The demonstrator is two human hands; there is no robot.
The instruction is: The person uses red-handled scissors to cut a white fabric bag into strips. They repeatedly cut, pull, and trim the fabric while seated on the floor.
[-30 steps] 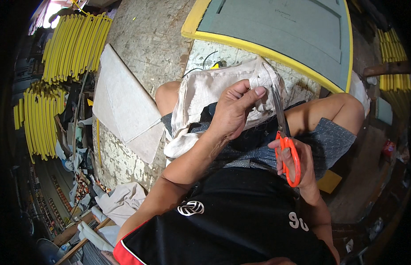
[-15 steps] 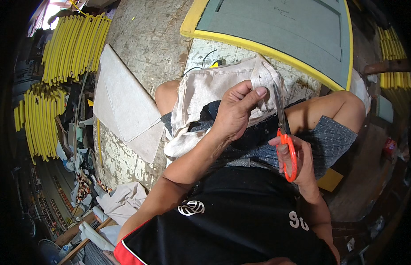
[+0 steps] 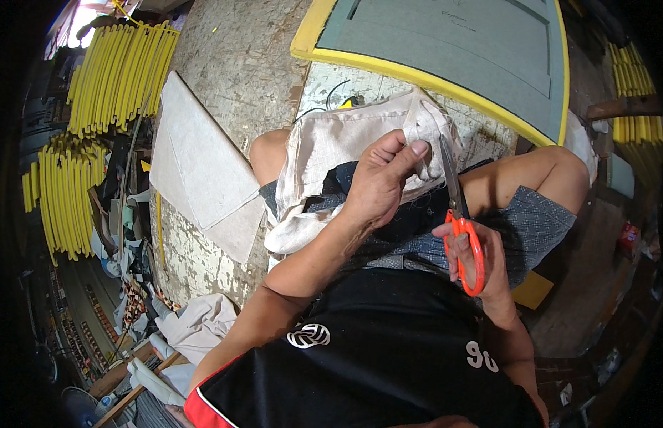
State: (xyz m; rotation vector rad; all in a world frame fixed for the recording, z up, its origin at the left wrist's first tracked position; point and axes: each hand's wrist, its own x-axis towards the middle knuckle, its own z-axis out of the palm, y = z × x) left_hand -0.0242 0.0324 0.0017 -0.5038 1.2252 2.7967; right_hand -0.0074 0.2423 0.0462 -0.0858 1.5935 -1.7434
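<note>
A worn, paint-flecked surface (image 3: 231, 64) is flanked at left by yellow strips (image 3: 121, 78). Faint handwriting is borne by the grey-green panel (image 3: 445, 53), far right; white print by the black shirt (image 3: 395, 335). Pale cloth (image 3: 338, 135), beneath and beyond the left hand (image 3: 380, 175), is pinched by it; orange-handled scissors (image 3: 463, 246) are gripped by the right hand (image 3: 492, 260), nearer.

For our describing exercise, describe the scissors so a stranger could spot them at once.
From the black shirt at the bottom, look up to the right hand. It holds the scissors, their blades pointing up toward the pale cloth. Bright orange handles set them apart from the cloth.
</note>
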